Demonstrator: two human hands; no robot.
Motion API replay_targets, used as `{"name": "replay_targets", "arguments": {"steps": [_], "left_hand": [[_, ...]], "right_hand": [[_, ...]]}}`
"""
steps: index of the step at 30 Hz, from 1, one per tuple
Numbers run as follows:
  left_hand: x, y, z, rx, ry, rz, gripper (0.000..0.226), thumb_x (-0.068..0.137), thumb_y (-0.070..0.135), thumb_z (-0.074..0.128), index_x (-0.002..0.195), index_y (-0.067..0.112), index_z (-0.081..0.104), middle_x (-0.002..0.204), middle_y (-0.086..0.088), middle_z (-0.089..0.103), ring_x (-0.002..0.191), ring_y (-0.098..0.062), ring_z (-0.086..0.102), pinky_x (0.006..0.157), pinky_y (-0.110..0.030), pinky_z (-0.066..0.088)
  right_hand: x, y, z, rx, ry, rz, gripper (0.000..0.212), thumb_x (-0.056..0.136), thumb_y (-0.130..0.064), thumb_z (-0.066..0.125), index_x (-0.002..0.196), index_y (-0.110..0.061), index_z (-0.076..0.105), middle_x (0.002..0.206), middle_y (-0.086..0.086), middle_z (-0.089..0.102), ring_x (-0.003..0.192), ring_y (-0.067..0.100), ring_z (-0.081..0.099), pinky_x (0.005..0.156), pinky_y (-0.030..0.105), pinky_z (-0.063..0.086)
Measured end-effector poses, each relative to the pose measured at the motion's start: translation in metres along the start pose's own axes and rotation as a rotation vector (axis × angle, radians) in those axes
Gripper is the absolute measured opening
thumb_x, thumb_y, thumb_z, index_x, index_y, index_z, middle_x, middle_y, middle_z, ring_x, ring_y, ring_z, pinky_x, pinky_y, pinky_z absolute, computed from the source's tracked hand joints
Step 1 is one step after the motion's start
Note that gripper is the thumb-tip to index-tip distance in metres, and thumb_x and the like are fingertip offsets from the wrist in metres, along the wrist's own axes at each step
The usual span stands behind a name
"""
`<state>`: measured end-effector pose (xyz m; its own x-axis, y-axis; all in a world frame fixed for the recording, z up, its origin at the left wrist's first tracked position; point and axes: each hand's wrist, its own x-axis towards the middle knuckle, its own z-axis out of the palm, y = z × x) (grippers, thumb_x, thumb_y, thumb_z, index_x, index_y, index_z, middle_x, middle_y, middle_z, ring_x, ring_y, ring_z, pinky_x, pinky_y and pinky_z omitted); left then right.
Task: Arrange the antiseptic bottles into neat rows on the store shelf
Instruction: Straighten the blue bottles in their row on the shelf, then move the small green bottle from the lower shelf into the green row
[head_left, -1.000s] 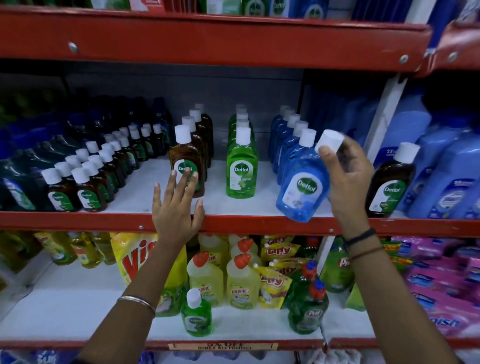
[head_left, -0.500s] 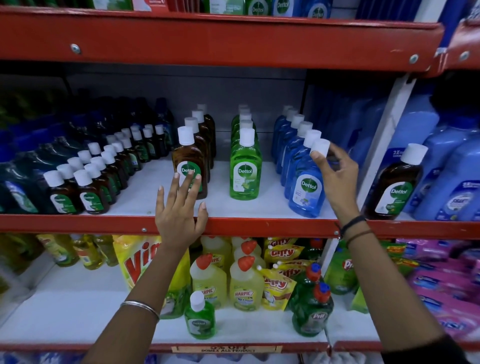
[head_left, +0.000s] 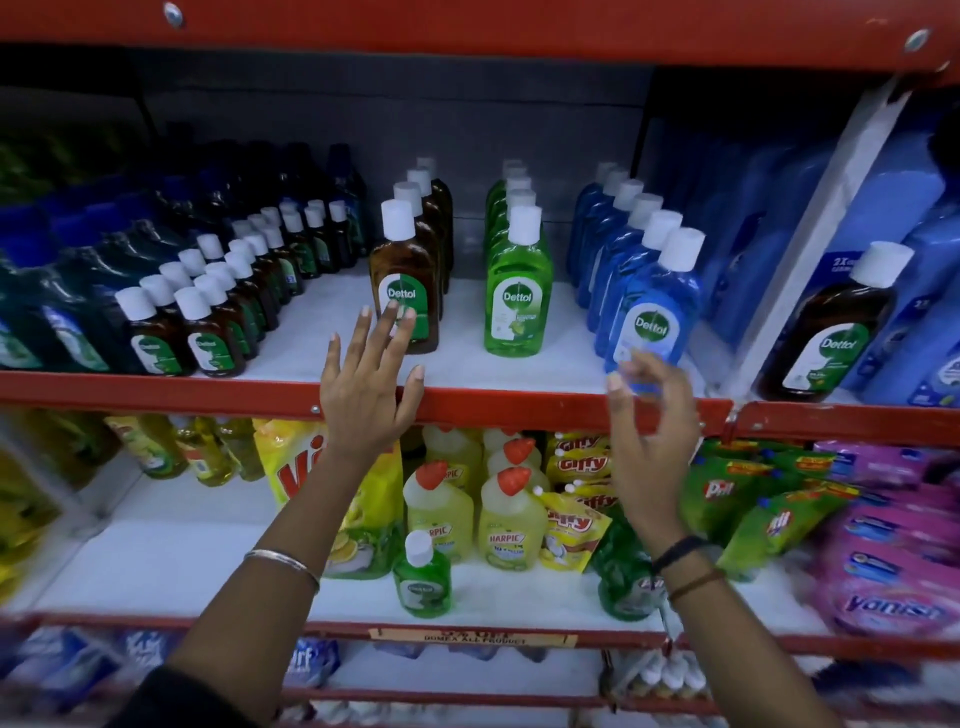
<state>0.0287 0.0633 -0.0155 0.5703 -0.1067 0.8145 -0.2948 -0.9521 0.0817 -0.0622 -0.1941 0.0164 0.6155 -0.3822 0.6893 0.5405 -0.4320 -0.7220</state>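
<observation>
Middle store shelf (head_left: 519, 402), red front lip, white deck: three files of Dettol antiseptic bottles running front to back. Brown Dettol bottle (head_left: 404, 291) heading the left file, green Dettol bottle (head_left: 518, 291) heading the centre file, blue Dettol bottle (head_left: 655, 306) heading the right file, tilted slightly against the bottle behind. Small brown Dettol bottles (head_left: 208, 317) in two diagonal rows left of the brown file. Lone large brown Dettol bottle (head_left: 831, 332) in the next bay, right of the white upright (head_left: 810, 249).

Left hand (head_left: 371, 382): open, fingers spread, held flat before the brown Dettol bottle, palm over the shelf lip, gripping nothing. Right hand (head_left: 652, 431): blurred, fingers loosely curled and apart, just below the base of the blue Dettol bottle; contact with it cannot be determined. Small green Dettol bottle (head_left: 422, 577) upright on the shelf below, in front of two yellow Harpic bottles (head_left: 472, 514).
</observation>
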Motion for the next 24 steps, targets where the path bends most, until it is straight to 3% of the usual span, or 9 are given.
{"name": "replay_targets", "arguments": {"steps": [2, 5, 8, 11, 14, 18, 24], "left_hand": [[-0.001, -0.004, -0.001, 0.001, -0.021, 0.010, 0.055, 0.100, 0.048, 0.025, 0.147, 0.021, 0.036, 0.151, -0.004, 0.042, 0.143, -0.024, 0.032, 0.109, -0.055, 0.032], [-0.001, -0.004, -0.001, -0.002, -0.028, 0.020, 0.055, 0.100, 0.047, 0.025, 0.146, 0.021, 0.038, 0.150, -0.004, 0.044, 0.141, -0.025, 0.036, 0.108, -0.055, 0.034], [-0.002, -0.005, 0.000, -0.006, -0.029, 0.024, 0.055, 0.100, 0.047, 0.024, 0.147, 0.021, 0.036, 0.150, -0.004, 0.044, 0.140, -0.024, 0.037, 0.108, -0.055, 0.034], [-0.002, -0.006, 0.001, -0.007, -0.028, 0.030, 0.055, 0.100, 0.047, 0.024, 0.147, 0.021, 0.036, 0.150, -0.003, 0.044, 0.141, -0.023, 0.037, 0.108, -0.056, 0.034], [-0.003, -0.004, 0.001, -0.009, -0.003, 0.029, 0.055, 0.100, 0.046, 0.023, 0.145, 0.020, 0.039, 0.149, -0.004, 0.046, 0.140, -0.023, 0.039, 0.108, -0.055, 0.034], [-0.003, -0.006, 0.004, -0.005, 0.005, 0.041, 0.055, 0.100, 0.046, 0.024, 0.145, 0.020, 0.039, 0.148, -0.003, 0.046, 0.140, -0.023, 0.039, 0.109, -0.055, 0.032], [-0.004, -0.006, 0.003, -0.013, -0.011, 0.041, 0.054, 0.100, 0.046, 0.026, 0.145, 0.020, 0.041, 0.149, -0.002, 0.046, 0.140, -0.022, 0.039, 0.110, -0.055, 0.031]], "right_hand": [[-0.037, 0.006, 0.014, 0.069, -0.158, 0.066, 0.021, 0.089, -0.031, 0.055, 0.108, -0.022, 0.060, 0.095, -0.004, 0.063, 0.092, 0.003, 0.059, 0.082, 0.017, 0.046], [-0.087, 0.025, 0.038, 0.083, -0.473, 0.192, 0.029, 0.089, -0.037, 0.054, 0.108, -0.018, 0.063, 0.096, -0.014, 0.063, 0.091, -0.002, 0.060, 0.077, 0.009, 0.044], [-0.125, 0.054, 0.063, 0.015, -0.794, 0.297, 0.036, 0.089, -0.038, 0.061, 0.120, -0.020, 0.057, 0.107, -0.008, 0.063, 0.101, -0.002, 0.057, 0.086, 0.017, 0.045], [-0.151, 0.074, 0.080, -0.031, -1.025, 0.390, 0.061, 0.080, -0.052, 0.065, 0.131, -0.021, 0.049, 0.129, -0.001, 0.057, 0.118, 0.008, 0.052, 0.098, 0.028, 0.043], [-0.165, 0.080, 0.090, -0.003, -1.054, 0.463, 0.068, 0.074, -0.059, 0.065, 0.130, -0.023, 0.051, 0.130, -0.003, 0.057, 0.118, 0.010, 0.051, 0.099, 0.024, 0.041], [-0.165, 0.082, 0.096, 0.029, -1.000, 0.489, 0.044, 0.081, -0.030, 0.073, 0.121, -0.019, 0.059, 0.116, -0.006, 0.062, 0.110, 0.010, 0.054, 0.086, 0.001, 0.036], [-0.138, 0.067, 0.075, 0.110, -0.884, 0.477, 0.033, 0.081, -0.023, 0.074, 0.111, -0.029, 0.062, 0.109, -0.007, 0.067, 0.101, 0.004, 0.061, 0.088, 0.014, 0.045]]}}
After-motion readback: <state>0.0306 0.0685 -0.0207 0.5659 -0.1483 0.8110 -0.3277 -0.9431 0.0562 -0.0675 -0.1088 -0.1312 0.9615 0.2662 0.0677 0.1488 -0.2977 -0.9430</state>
